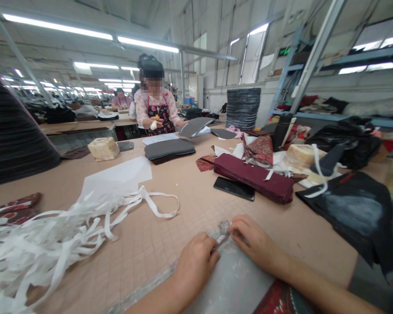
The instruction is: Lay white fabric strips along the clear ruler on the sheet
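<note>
At the table's near edge lies a translucent grey sheet (236, 270), with red patterned fabric (277, 298) by its lower right part. My left hand (196, 257) is closed on the sheet's gathered upper edge, fingers curled. Just to the right, my right hand (250, 237) pinches the same edge near its top corner. A small gap separates the two hands. Beyond them are a black phone (234, 188) and a stack of folded maroon fabric (253, 176).
White strips (52, 248) are heaped at left beside white paper (118, 176). Dark stacked pieces (13, 131) rise at far left. Grey pieces (169, 149) lie ahead, near a person (157, 109) across the table (144, 240). Black fabric (356, 209) lies at right.
</note>
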Demonstrator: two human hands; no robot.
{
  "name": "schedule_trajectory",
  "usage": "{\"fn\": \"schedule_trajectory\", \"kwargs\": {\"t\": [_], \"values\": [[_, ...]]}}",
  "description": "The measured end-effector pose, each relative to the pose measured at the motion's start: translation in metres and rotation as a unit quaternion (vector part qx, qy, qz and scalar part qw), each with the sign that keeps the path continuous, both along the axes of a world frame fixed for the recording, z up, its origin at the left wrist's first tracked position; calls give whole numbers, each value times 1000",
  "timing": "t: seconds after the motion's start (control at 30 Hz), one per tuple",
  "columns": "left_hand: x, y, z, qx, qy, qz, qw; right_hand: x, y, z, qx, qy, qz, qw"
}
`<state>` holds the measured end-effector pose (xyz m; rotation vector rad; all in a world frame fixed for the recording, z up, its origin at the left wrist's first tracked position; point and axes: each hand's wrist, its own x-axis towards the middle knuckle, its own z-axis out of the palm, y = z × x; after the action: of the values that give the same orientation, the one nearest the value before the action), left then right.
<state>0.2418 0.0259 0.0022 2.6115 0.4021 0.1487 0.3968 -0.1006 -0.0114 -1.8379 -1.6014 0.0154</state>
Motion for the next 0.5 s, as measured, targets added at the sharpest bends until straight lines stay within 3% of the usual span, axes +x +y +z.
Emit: {"fn": "schedule_trajectory", "kwargs": {"t": [0.2,0.37,0.5], "values": [[-2,-7,-3,71,10,-24,997,1,-7,-14,-21,-107,29,994],[-2,-13,-6,158,18,-44,986,1,-9,-7,22,-126,-40,991],[-2,-16,-8,205,24,-65,976,-4,-9,-2,-23,-104,23,994]]}}
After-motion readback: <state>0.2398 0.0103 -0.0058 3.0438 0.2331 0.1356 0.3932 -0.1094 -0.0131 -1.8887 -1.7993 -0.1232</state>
